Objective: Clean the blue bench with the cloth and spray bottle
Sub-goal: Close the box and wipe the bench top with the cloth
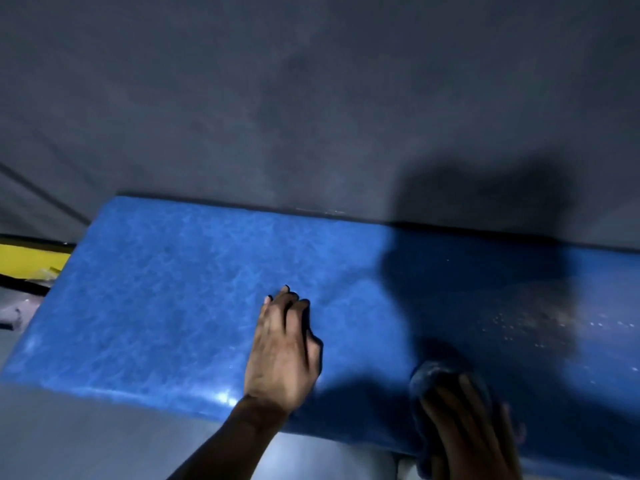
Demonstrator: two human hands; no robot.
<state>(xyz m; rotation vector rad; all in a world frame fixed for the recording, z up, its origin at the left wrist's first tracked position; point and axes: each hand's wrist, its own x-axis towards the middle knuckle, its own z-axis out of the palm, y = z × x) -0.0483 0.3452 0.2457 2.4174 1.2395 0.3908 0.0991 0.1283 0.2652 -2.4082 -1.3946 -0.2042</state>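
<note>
The blue bench [156,306] runs from the left to the right edge, against a grey wall. My left hand [282,355] lies flat on its top near the middle, fingers together, holding nothing. My right hand [471,434] presses a dark bluish cloth [431,375] against the bench's front edge at the lower right, in deep shadow. Small droplets [505,323] and a dull wet patch show on the bench to the right of the cloth. No spray bottle is in view.
A grey wall [311,98] rises straight behind the bench. A yellow and black strip [31,259] with some litter lies beyond the bench's left end. Pale grey floor [86,438] shows in front of the bench.
</note>
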